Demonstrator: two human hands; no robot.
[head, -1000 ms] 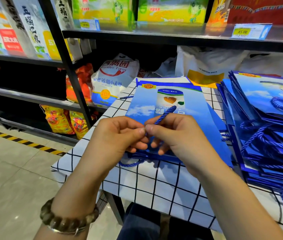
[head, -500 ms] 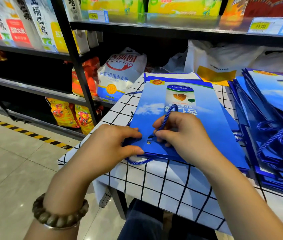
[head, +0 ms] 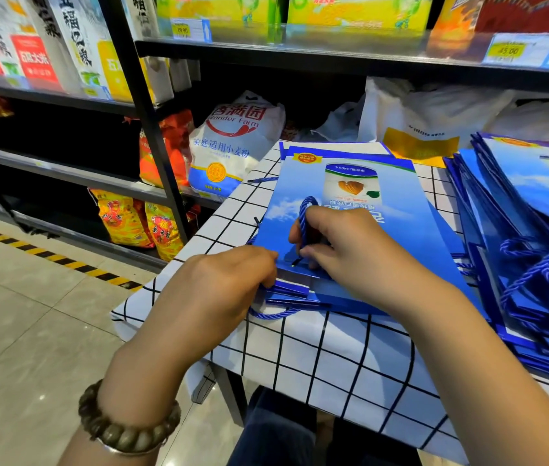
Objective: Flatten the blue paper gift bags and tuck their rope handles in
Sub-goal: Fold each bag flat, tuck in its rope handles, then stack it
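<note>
Bright, even light from above — glare on the steel shelf [head: 350,50], edges bowed, far shelving softly blurred.

The top gift bag [head: 350,196] is smooth coated paper with a soft sheen. Its rope handle [head: 304,218] is twisted blue cord, ridged and faintly shiny. The checked tablecloth [head: 316,358] beneath looks like matt woven cloth. At 3 o'clock the stacked bags [head: 535,196] show the same glossy paper. At 7 o'clock a bracelet [head: 125,425] of dull brown beads looks like wood. The floor tiles [head: 31,314] at 9 o'clock are polished.

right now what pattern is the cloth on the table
White with a thin black grid, on the tablecloth in the head view.
</note>
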